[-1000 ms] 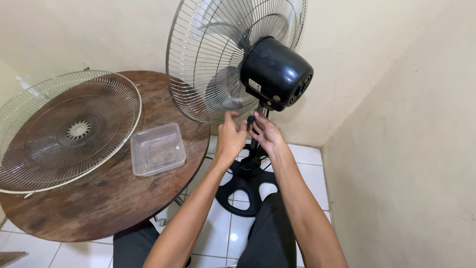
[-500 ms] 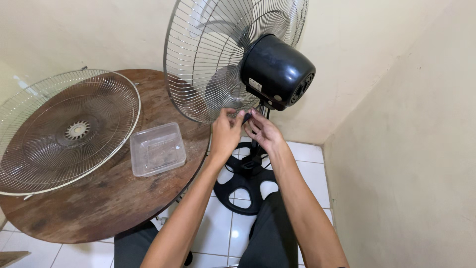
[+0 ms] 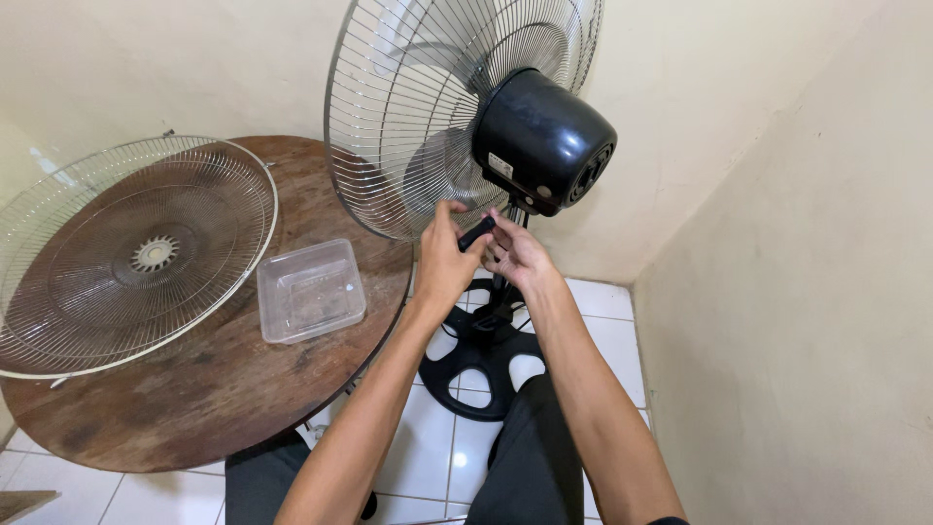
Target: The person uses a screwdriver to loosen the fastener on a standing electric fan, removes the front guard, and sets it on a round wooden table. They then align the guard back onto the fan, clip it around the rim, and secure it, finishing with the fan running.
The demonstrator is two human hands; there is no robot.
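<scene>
Under the motor housing (image 3: 544, 136), off the worktop's (image 3: 194, 408) right edge: both hands have risen to the black knob (image 3: 477, 231). Left hand (image 3: 445, 264) and right hand (image 3: 520, 255) pinch it together now.

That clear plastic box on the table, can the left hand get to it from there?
Probably yes. The left hand is up at the fan's neck, and the clear plastic box sits just left of its forearm with nothing between them.

Cream walls (image 3: 777, 194) meet at a corner above white floor tiles (image 3: 603, 331).
</scene>
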